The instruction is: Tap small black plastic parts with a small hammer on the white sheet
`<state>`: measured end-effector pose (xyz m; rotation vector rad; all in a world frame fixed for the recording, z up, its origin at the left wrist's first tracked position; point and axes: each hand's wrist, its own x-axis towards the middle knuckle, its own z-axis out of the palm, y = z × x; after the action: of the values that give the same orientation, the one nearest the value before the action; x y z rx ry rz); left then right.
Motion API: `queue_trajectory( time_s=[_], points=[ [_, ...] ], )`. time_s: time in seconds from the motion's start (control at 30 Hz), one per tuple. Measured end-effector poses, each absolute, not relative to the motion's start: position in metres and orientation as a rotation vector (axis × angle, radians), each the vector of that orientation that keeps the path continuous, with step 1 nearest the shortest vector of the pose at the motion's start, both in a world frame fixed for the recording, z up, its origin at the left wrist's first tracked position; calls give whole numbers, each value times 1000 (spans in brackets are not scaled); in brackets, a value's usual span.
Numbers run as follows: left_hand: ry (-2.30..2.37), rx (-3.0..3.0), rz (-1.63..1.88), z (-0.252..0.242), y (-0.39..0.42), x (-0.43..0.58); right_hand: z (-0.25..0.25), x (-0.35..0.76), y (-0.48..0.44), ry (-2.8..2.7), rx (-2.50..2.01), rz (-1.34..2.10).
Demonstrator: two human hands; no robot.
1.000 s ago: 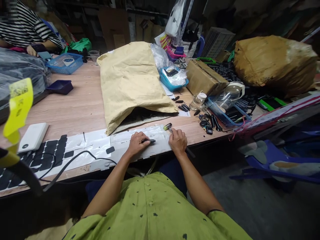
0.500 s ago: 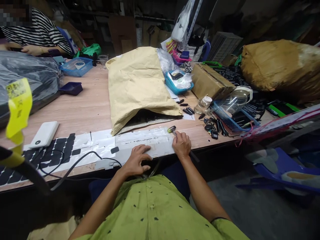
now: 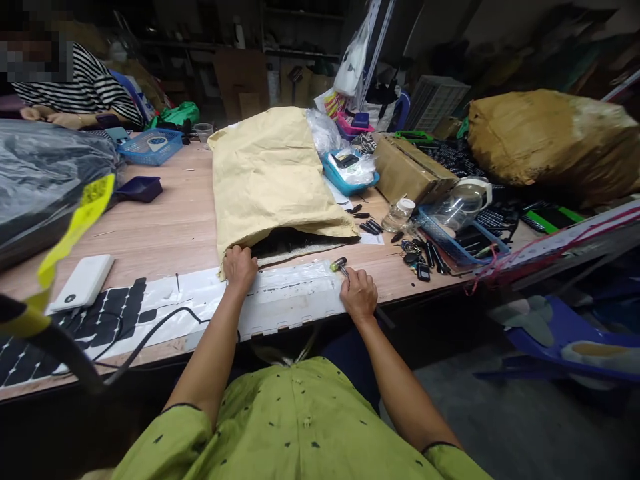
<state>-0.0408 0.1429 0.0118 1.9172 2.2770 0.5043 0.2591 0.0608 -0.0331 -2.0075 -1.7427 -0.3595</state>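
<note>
My left hand (image 3: pixel 241 270) is closed at the near left corner of a big tan paper sack (image 3: pixel 273 173), its fingers curled over the edge of the sack's mouth. Dark contents (image 3: pixel 295 240) show inside the opening, too shadowed to make out. My right hand (image 3: pixel 359 293) is wrapped round the handle of a small hammer (image 3: pixel 339 264) with a dark and yellow-green head. The hammer rests low over the right end of a flat white board (image 3: pixel 295 303) along the table's front edge.
A white power bank (image 3: pixel 84 283) with a black cable lies on a sheet of black pads (image 3: pixel 120 310) at left. To the right stand a glass jar (image 3: pixel 397 217), a blue basket (image 3: pixel 450 233) and a cardboard box (image 3: pixel 413 167). A co-worker in stripes (image 3: pixel 103 77) sits at far left.
My left hand has moved forward and left from the white board to the sack's corner and closed there. My right hand keeps its hold on the hammer. The view has shifted slightly.
</note>
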Motion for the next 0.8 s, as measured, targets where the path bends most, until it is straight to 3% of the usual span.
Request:
queue_trajectory(
  time_s=[0.17, 0.4, 0.8],
  points=[
    [2199, 1955, 479, 18, 131, -36, -33, 256, 61, -1747, -2020, -397],
    [1601, 2215, 498, 18, 84, 19, -34, 254, 61, -1742, -2045, -417],
    [1504, 2077, 718, -12, 78, 22, -28, 258, 62, -1722, -2037, -275]
  ],
)
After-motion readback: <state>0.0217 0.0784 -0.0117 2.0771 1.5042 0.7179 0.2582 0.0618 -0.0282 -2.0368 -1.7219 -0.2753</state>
